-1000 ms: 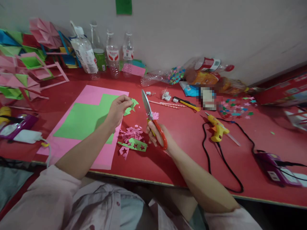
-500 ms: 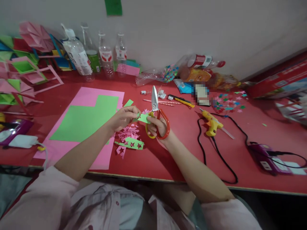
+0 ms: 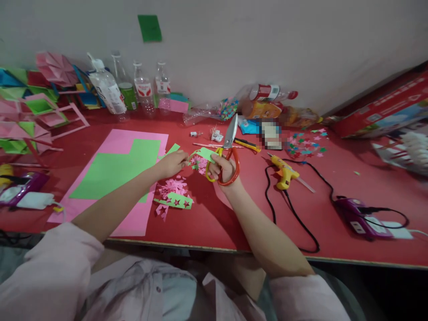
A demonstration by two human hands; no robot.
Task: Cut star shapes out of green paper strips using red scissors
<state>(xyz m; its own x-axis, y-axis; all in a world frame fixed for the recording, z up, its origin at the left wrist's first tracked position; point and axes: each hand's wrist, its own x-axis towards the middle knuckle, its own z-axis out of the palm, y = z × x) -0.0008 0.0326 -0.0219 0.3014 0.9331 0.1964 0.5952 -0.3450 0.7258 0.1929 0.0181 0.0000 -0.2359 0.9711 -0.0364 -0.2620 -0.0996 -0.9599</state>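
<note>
Red, yellow and silver scissors point(image 3: 229, 139), light-green paper strip point(image 3: 207, 154), pink stars point(image 3: 201, 165), red tabletop point(image 3: 209, 229)

right hand point(image 3: 223, 170): scissors point(image 3: 230, 133) (blades together), green strip point(image 3: 206, 154) | left hand point(image 3: 173, 164): near pink stars point(image 3: 201, 165) | red table point(image 3: 214, 225): glue gun point(image 3: 283, 173)

Room btwn R hand point(image 3: 222, 169), cord point(image 3: 267, 176) — glue gun point(image 3: 283, 174) beyond.

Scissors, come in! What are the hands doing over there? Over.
Right hand: gripping scissors and a green paper piece. Left hand: fingertips close by, hold unclear. Pink stars between the hands; glue gun off to the right.
</note>
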